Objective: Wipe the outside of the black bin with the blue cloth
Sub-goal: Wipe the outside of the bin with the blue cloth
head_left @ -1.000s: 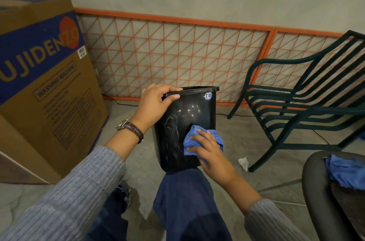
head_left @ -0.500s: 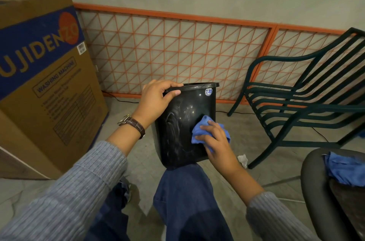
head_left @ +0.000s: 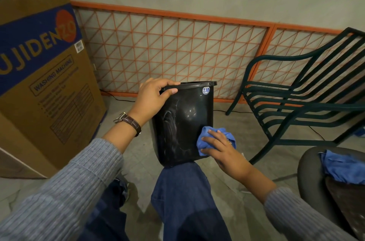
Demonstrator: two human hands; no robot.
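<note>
While the black bin (head_left: 182, 120) is resting its base on the person's right knee (head_left: 183, 173), the left hand (head_left: 152, 99) is reaching in from the lower left, forearm angled up and to the right, wrist slightly bent. Left fingers are wrapping over the rim at the bin's upper left corner, thumb pressing against the outer wall just below; hand is clamped on the rim. A brown-strap wristwatch (head_left: 129, 122) is sitting on that wrist, grey ribbed sleeve pushed back behind it.

Right hand (head_left: 223, 149) is coming in from the lower right, palm facing the bin, fingers spread and pressing the bunched blue cloth (head_left: 215, 139) against the lower right of the bin's near wall. Hand is closed down on the cloth, cloth touching the bin.

Bin is standing roughly upright, long axis vertical with a slight tilt, opening pointing up, narrower base down. Smear marks are showing on the wall left of the right hand. A round price sticker (head_left: 206, 90) is sitting at the top right, well above the cloth.

Only the one head view available.
</note>
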